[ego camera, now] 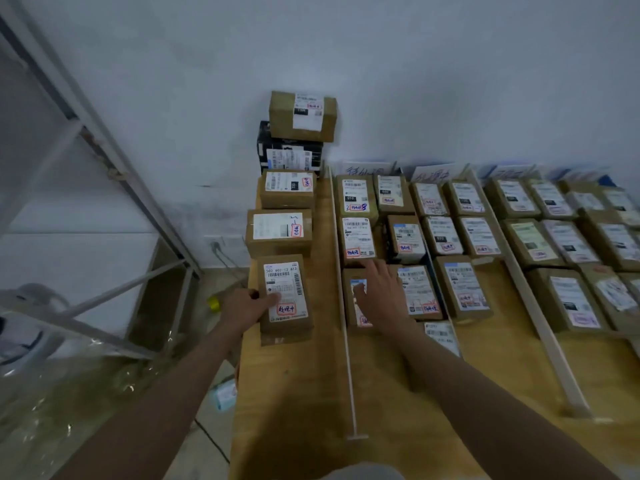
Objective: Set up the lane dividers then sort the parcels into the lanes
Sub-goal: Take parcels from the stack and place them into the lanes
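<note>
a wooden table (294, 393) runs along a pale wall (415, 64), and long thin white dividers split its top into lanes. the nearest divider (348, 341) runs from the wall toward the camera, with a second, wider strip (540, 327) further right. left of the first divider, a column of brown cardboard parcels sits in a row: the closest one (285, 299) has a white shipping label with a red-marked sticker, behind it a second box (278, 232), then a third (287, 188), and at the wall a black box (291, 150) with another brown box (303, 116) stacked on top. the left hand (247, 306) holds the closest parcel from its left side, thumb lying across the label and the fingers wrapped round the far edge, out of sight. the right hand (379, 292) rests on a small parcel (358, 299) just right of the first divider, fingers spread and laid flat over its top, not curled round it. that parcel is the nearest in its lane, with more labelled boxes packed in rows behind it and beside it, such as one (417, 291) touching the hand's right side. the lanes further right are filled with similar parcels in tidy rows. handwritten paper signs (367, 168) stand against the wall at the head of the lanes. on the left, off the table, a grey metal frame (104, 168) leans across the view, and a yellow tape roll (214, 303) lies on the floor.
</note>
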`<move>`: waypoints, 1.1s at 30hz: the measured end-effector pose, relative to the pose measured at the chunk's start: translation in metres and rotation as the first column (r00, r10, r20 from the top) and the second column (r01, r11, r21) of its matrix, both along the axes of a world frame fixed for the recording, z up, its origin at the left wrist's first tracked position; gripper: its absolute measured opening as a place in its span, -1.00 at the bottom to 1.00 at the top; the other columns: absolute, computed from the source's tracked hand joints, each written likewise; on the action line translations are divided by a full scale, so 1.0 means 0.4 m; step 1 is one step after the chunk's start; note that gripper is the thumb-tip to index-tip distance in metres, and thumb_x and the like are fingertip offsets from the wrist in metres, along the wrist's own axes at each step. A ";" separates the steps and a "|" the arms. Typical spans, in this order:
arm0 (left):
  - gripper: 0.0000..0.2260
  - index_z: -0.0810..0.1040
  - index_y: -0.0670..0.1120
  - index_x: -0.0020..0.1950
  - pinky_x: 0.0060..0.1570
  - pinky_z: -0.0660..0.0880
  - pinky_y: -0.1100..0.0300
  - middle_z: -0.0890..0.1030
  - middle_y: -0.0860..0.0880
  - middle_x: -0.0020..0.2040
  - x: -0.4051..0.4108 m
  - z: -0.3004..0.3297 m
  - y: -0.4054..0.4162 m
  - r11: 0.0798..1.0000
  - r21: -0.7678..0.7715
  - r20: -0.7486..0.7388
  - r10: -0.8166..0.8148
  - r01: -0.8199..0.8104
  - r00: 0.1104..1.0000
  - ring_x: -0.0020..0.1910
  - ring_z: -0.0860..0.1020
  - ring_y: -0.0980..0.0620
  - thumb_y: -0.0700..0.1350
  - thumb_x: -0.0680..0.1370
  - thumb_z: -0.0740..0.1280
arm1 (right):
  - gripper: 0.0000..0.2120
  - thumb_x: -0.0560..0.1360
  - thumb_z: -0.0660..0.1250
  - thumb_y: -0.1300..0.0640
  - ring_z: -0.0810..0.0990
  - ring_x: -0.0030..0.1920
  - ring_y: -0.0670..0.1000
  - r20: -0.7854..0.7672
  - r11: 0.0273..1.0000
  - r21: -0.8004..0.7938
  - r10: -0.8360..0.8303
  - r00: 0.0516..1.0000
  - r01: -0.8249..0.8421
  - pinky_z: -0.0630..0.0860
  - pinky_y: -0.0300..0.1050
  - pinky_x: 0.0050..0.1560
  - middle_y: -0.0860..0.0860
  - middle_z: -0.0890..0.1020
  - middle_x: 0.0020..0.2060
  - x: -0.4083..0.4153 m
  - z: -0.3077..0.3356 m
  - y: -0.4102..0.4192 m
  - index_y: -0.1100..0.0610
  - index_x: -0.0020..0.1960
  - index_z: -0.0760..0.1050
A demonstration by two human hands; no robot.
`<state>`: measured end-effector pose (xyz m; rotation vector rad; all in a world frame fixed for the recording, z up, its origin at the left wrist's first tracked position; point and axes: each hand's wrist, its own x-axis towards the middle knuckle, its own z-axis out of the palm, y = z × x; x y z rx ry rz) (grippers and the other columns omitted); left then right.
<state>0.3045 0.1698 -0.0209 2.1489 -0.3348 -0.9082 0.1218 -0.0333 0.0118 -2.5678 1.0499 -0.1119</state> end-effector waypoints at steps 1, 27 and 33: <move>-0.72 0.67 -0.02 0.06 -0.29 0.56 0.30 0.72 0.01 -0.06 -0.005 0.018 -0.007 1.000 0.018 0.034 -0.024 0.023 0.999 -0.20 0.67 0.14 0.14 0.49 0.45 | -0.53 0.57 0.27 0.09 0.35 0.40 0.08 0.001 1.000 -0.013 -0.022 1.000 0.022 0.36 0.03 0.38 0.02 0.39 0.39 -0.011 0.011 -0.006 0.04 0.45 0.28; -0.64 0.68 -0.17 -0.01 -0.08 0.65 0.01 0.71 -0.10 -0.13 -0.501 0.137 -0.516 0.941 -0.115 0.049 -0.316 0.319 0.948 -0.17 0.69 -0.05 0.12 0.45 0.50 | -0.53 0.57 0.24 0.08 0.36 0.41 0.13 0.080 0.896 -0.078 -0.432 0.898 0.438 0.33 0.08 0.37 0.07 0.42 0.39 -0.713 0.102 -0.257 0.10 0.46 0.30; -0.65 0.69 -0.13 -0.07 0.02 0.63 0.00 0.72 -0.08 -0.11 -0.752 0.128 -0.618 0.952 -0.097 0.045 -0.288 0.291 0.957 -0.13 0.68 -0.04 0.16 0.45 0.49 | -0.55 0.59 0.22 0.09 0.37 0.40 0.14 0.059 0.910 -0.069 -0.406 0.912 0.410 0.35 0.10 0.37 0.09 0.39 0.41 -0.956 0.079 -0.378 0.14 0.45 0.29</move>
